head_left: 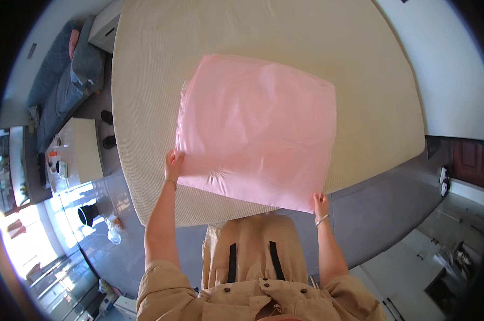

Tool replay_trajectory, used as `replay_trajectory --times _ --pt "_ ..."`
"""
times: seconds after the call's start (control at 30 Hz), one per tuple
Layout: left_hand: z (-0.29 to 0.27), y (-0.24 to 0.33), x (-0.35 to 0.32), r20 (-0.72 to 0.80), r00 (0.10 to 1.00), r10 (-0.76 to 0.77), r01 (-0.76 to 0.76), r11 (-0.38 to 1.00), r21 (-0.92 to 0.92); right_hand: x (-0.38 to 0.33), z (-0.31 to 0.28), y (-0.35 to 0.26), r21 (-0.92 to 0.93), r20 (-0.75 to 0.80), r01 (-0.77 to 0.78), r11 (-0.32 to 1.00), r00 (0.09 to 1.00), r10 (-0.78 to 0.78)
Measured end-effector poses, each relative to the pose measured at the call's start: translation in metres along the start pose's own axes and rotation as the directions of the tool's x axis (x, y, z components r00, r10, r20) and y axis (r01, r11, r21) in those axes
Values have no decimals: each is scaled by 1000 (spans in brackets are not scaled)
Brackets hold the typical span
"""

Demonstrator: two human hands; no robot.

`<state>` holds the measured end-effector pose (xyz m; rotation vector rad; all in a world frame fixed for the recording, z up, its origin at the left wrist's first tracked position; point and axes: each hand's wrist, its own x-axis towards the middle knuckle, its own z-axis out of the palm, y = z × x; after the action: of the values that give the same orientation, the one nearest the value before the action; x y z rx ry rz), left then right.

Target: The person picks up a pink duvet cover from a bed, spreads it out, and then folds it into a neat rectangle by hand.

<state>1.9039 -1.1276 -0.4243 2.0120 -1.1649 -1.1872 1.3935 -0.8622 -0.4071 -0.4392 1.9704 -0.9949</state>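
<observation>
**Pink pillowcase held out flat over the bare mattress**

Head view — looking straight down past a tan, buttoned shirt front and two bare forearms rising from the lower edge. Left hand [173,163] clamped on the near left corner of a pink pillowcase [258,128], fingers curled over the hem, a thin bangle at the wrist. Right hand [320,204] pinched shut on the near right corner, likewise with a bangle just below it. Spread between the two hands as a broad, nearly square sheet, lightly creased, with a small puckered spot close to the near edge. Near edge slanting, lower on the right than on the left; far edge hanging or lying over the middle of the mattress [370,80] — cannot tell whether touching it or held just above.

Mattress cream-coloured, finely textured, uncovered, filling most of the upper picture, its near rim curving just in front of the body. Grey glossy floor [391,208] around it. Off to the left, well apart from the hands: a white low bench [86,150] carrying small items too small to tell, a pair of dark shoes [108,128] beside the mattress edge, a blue-grey sofa [65,80] along the wall, and a dark round bin [86,214] near bright window glare. On the right, a dark wooden door [469,158] past a white wall.
</observation>
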Motion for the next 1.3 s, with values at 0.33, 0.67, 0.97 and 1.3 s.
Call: replay_trajectory --times 0.33,0.67,0.97,1.3 --pt "-16 62 -63 112 993 25 -18 998 -58 -7 25 -54 250 -70 -43 967 996 62" --pt "-7 -27 -68 -54 997 -56 69 961 267 -6 2 13 260 183 -267 928 957 224" --pt "-26 42 -99 182 822 -539 550 835 -12 -39 4 -10 402 287 -517 756 855 432" --pt "-68 139 -122 205 975 -80 190 775 -602 -104 -37 -143 734 247 -180 655 969 -10"
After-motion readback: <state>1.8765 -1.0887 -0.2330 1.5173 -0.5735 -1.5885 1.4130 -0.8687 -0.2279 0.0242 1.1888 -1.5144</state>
